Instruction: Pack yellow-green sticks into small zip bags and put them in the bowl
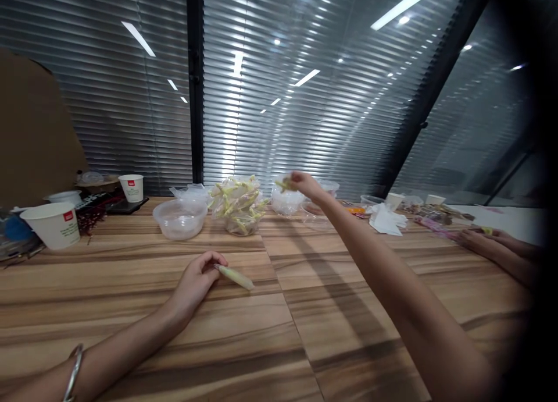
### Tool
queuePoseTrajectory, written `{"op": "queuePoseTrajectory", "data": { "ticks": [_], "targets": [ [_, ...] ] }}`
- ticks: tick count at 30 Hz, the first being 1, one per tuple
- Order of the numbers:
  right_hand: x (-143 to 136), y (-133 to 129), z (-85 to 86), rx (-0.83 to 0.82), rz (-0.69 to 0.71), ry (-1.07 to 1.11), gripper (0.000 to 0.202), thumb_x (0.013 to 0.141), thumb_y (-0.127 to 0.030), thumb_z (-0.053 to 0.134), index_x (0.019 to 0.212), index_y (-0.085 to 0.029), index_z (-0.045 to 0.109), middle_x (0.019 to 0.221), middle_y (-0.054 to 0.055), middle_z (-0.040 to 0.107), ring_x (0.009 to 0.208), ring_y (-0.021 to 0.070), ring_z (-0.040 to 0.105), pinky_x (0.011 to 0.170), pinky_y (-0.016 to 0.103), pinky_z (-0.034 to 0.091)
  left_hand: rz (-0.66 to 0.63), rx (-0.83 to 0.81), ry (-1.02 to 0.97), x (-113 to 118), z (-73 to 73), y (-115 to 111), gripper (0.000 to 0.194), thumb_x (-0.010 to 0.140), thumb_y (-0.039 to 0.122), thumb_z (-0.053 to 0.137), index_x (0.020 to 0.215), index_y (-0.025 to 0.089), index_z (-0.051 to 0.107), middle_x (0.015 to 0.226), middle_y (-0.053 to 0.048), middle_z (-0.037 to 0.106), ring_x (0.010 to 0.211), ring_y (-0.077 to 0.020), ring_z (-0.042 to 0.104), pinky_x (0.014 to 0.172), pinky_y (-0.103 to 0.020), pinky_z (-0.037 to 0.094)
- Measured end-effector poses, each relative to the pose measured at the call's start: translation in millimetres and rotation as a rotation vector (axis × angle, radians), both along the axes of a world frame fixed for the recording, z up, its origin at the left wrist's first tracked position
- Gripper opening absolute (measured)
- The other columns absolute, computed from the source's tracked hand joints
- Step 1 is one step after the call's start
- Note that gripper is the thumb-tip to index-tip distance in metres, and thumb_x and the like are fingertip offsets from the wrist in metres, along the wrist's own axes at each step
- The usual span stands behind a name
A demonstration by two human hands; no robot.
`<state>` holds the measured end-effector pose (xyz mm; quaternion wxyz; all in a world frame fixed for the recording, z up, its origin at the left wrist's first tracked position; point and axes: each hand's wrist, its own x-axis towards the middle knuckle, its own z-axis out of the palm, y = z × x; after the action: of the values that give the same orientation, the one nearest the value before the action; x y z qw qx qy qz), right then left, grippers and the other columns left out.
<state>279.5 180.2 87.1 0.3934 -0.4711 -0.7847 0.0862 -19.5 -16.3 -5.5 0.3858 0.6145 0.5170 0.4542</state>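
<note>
My left hand [199, 278] rests over the table, its fingers closed on the end of a slim, pale green, tapered piece [235, 277] that looks wrapped in clear film. Stretched forward, my right hand [307, 184] pinches a small pale yellow-green piece [285, 184], blurred, its kind unclear. Just left of that hand stands a heaped pile of similar pale yellow pieces [239, 201] in a clear container. An open translucent plastic bowl [180, 220] sits beside the pile. Behind my right hand is another clear container [288, 203], partly hidden.
Paper cups [54, 227] and a black phone-like slab [126, 205] lie at the left. Right of my forearm are crumpled white tissues [387, 219]. At the far right edge, another person's hands [488, 239] work on the wooden table [261, 344]. Blinds back everything.
</note>
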Motion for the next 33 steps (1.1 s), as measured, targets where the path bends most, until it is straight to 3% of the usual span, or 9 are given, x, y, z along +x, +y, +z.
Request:
{"op": "queuePoseTrajectory", "data": {
  "ticks": [5, 10, 12, 16, 20, 25, 29, 31, 33],
  "targets": [
    [-44, -4, 64.3, 0.233, 0.132, 0.176, 0.029, 0.08, -0.021, 0.044, 0.104, -0.011, 0.057, 0.103, 0.009, 0.058, 0.085, 0.0114, 0.053, 0.073, 0.022, 0.043, -0.005, 0.004, -0.008, -1, -3.1, 2, 0.014, 0.066, 0.018, 0.049, 0.079, 0.016, 0.053, 0.076, 0.002, 0.052, 0.072, -0.0089, 0.045, 0.066, -0.018, 0.032],
    [-98, -11, 83.5, 0.464, 0.089, 0.001, 0.028, 0.08, -0.017, 0.043, 0.102, -0.016, 0.06, 0.095, 0.005, 0.06, 0.082, 0.012, 0.052, 0.074, 0.023, 0.04, -0.009, 0.002, -0.02, -1, -1.3, -2, 0.013, 0.066, 0.017, 0.049, 0.079, 0.015, 0.052, 0.082, 0.0, 0.054, 0.079, -0.0106, 0.048, 0.072, -0.02, 0.034],
    [-112, -11, 82.8, 0.447, 0.071, -0.132, 0.028, 0.08, -0.017, 0.044, 0.1, -0.017, 0.062, 0.094, 0.005, 0.06, 0.081, 0.0129, 0.052, 0.074, 0.024, 0.04, -0.005, 0.001, -0.017, 0, 0.5, -2, 0.013, 0.065, 0.018, 0.049, 0.078, 0.015, 0.053, 0.081, 0.0, 0.054, 0.079, -0.0112, 0.049, 0.073, -0.02, 0.034],
    [-125, -6, 74.3, 0.239, 0.117, -0.364, 0.03, 0.075, -0.011, 0.049, 0.098, -0.019, 0.067, 0.097, 0.006, 0.061, 0.081, 0.0143, 0.053, 0.074, 0.025, 0.041, 0.001, 0.009, 0.0, 1, 2.2, -2, 0.014, 0.065, 0.018, 0.05, 0.078, 0.015, 0.054, 0.078, 0.0, 0.054, 0.078, -0.0117, 0.049, 0.073, -0.02, 0.035],
    [-126, 0, 64.8, 0.187, 0.14, -0.369, 0.033, 0.077, -0.014, 0.049, 0.105, -0.019, 0.064, 0.106, 0.007, 0.059, 0.088, 0.016, 0.055, 0.078, 0.027, 0.042, 0.006, 0.01, 0.005, 1, 0.9, -2, 0.014, 0.064, 0.018, 0.05, 0.078, 0.015, 0.054, 0.077, 0.0, 0.054, 0.076, -0.0118, 0.048, 0.07, -0.02, 0.034],
    [-116, -9, 68.1, 0.211, 0.171, -0.265, 0.035, 0.084, -0.02, 0.042, 0.116, -0.018, 0.057, 0.114, 0.007, 0.056, 0.095, 0.0158, 0.054, 0.081, 0.028, 0.043, 0.009, 0.007, -0.018, 1, 3.0, -3, 0.014, 0.064, 0.019, 0.051, 0.078, 0.015, 0.055, 0.077, 0.0, 0.054, 0.075, -0.0109, 0.048, 0.069, -0.019, 0.034],
    [-107, -59, 57.7, 0.365, 0.252, 0.187, 0.031, 0.086, -0.024, 0.039, 0.113, -0.018, 0.054, 0.11, 0.004, 0.056, 0.1, 0.0109, 0.052, 0.088, 0.024, 0.042, 0.013, 0.009, -0.105, 2, 5.0, -2, 0.017, 0.066, 0.021, 0.054, 0.082, 0.015, 0.055, 0.082, -0.001, 0.057, 0.079, -0.0107, 0.05, 0.071, -0.019, 0.036],
    [-106, -99, 36.3, 0.323, 0.293, 0.344, 0.029, 0.087, -0.025, 0.036, 0.11, -0.021, 0.053, 0.109, 0.003, 0.055, 0.1, 0.0095, 0.052, 0.087, 0.023, 0.043, 0.03, 0.02, -0.158, 2, 3.1, -1, 0.021, 0.067, 0.023, 0.056, 0.086, 0.015, 0.054, 0.088, -0.002, 0.058, 0.084, -0.0112, 0.052, 0.077, -0.02, 0.038],
    [-107, -140, 4.1, 0.14, 0.365, 0.398, 0.027, 0.088, -0.028, 0.037, 0.111, -0.025, 0.052, 0.11, 0.001, 0.054, 0.101, 0.0092, 0.051, 0.088, 0.024, 0.044, 0.065, 0.031, -0.211, -1, -0.5, 1, 0.026, 0.067, 0.025, 0.058, 0.091, 0.017, 0.051, 0.091, -0.002, 0.057, 0.086, -0.0108, 0.052, 0.078, -0.02, 0.039]
  ]
}}
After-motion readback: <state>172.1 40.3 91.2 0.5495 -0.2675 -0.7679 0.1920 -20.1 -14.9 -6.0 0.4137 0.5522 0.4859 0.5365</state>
